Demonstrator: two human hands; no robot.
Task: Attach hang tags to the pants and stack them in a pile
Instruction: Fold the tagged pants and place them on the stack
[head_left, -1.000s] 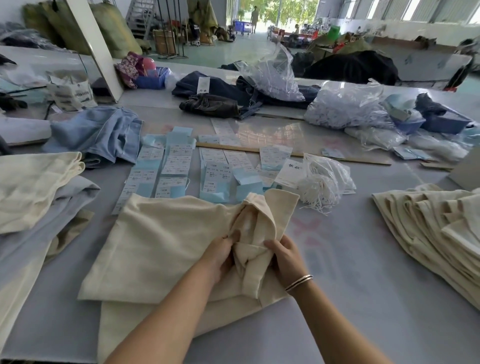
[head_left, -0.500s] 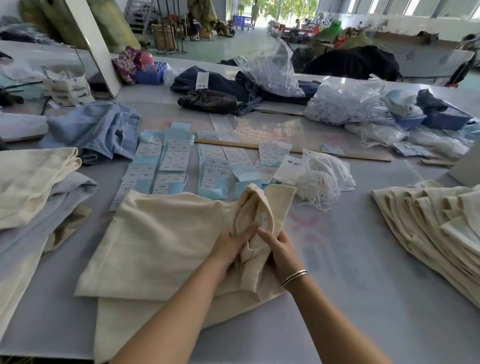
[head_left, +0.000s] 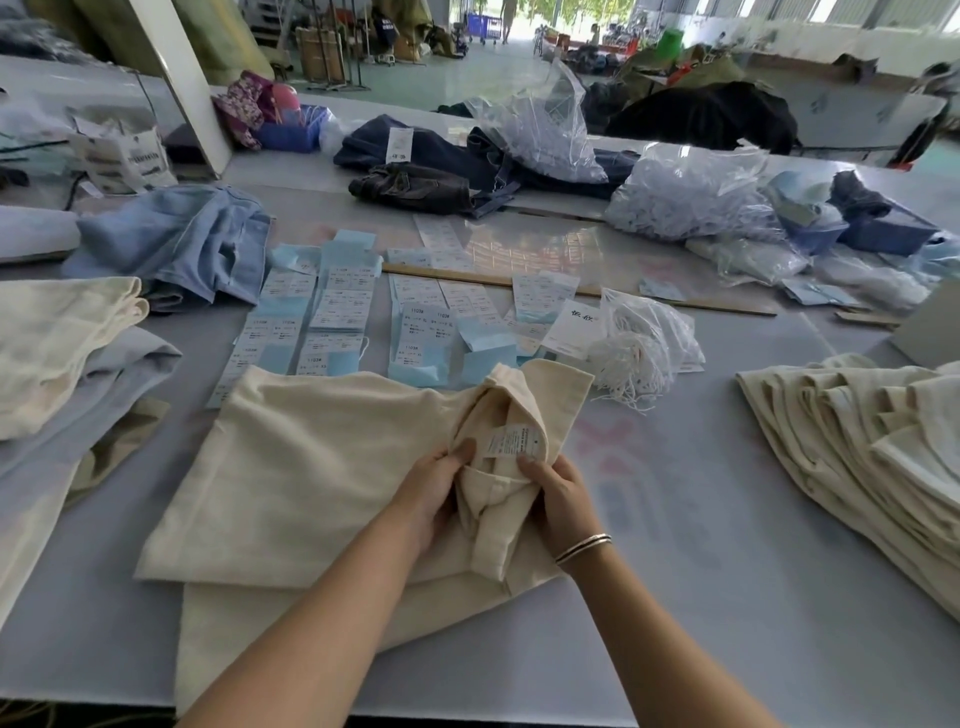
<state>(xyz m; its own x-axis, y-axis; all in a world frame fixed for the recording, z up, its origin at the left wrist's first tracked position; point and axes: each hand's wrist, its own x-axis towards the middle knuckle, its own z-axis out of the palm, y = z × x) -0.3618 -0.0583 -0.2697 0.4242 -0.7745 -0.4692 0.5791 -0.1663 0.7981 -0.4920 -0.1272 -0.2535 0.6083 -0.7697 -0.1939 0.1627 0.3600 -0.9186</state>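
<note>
Since the earlier frame, the bunched waistband has been turned further outward, so that a white sewn label (head_left: 511, 440) is now exposed between the hands. Cream pants (head_left: 311, 467) are shown lying folded on the grey table (head_left: 727, 545), directly before the person. At the pants' right end the fabric is gathered into a raised fold. The left hand (head_left: 434, 493) is seen gripping this fold from the left, its fingers (head_left: 462, 451) curled into the cloth. The right hand (head_left: 558, 499) is seen holding the fold from the right, with its thumb laid just below the label; two thin bangles (head_left: 583, 547) are worn on that wrist. Rows of pale blue and white hang tags (head_left: 332, 312) are laid out on the table just beyond the pants. A clear bag of white strings (head_left: 641, 343) is placed to the right of the tags. A stack of cream pants (head_left: 872, 457) is fanned out at the right edge, well apart from the hands. Cream and pale blue garments (head_left: 57, 353) are piled at the left; whether these carry tags cannot be told. Blue jeans (head_left: 176, 244) are heaped beyond them.
</note>
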